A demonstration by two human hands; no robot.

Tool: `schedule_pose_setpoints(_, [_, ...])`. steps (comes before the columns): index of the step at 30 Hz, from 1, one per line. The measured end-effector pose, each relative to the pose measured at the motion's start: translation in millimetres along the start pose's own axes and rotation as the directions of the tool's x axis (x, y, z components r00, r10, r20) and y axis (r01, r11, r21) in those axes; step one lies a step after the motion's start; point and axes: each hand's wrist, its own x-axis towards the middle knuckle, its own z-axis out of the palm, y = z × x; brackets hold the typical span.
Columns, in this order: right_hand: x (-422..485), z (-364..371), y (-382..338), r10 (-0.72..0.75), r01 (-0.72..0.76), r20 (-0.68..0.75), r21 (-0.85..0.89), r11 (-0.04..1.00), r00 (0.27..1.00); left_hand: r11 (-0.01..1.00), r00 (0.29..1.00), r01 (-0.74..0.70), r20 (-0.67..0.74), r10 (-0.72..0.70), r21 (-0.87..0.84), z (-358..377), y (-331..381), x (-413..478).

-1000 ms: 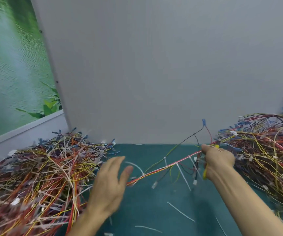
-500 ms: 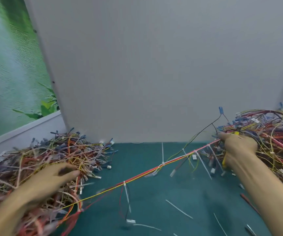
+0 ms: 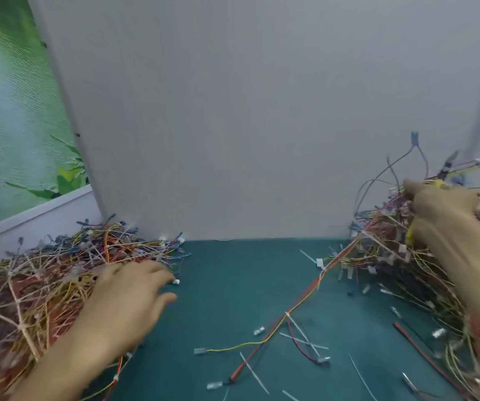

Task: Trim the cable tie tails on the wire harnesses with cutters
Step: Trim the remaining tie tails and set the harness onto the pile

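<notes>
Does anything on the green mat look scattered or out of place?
Yes. Cut tie tails lie scattered over the mat between the left pile and the right pile, and one harness trails loose across it.

Nothing readable anywhere, tbh. White connector plugs [image 3: 200, 351] on loose wires: too small and blurry, can't make out any markings. Leafy green poster [image 3: 16, 125] at left: just picture, no lettering legible. Wire piles: motion blur, any tags unreadable.
</notes>
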Motion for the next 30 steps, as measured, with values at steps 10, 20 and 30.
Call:
schedule_pose_setpoints(10, [-22.2, 16.5, -3.4, 0.134, -0.209, 0.36, 0.179, 0.961, 0.923, 0.987, 0.934, -0.058, 0.34, 0.107, -0.153, 65.9, 127.7, 36.5])
schedule_pose_setpoints(20, [-41.9, 5.3, -9.5, -0.026, -0.073, 0.335, 0.279, 0.957, 0.942, 0.858, 0.985, 0.165, 0.034, -0.17, -0.486, 55.9, 69.9, 60.6])
schedule_pose_setpoints(30, [-59.6, 0.8, -20.1, 0.205, -0.287, 0.651, 0.021, 0.958, 0.731, 0.892, 0.89, 0.199, -0.306, -0.338, -0.405, 3.6, 39.2, 84.8])
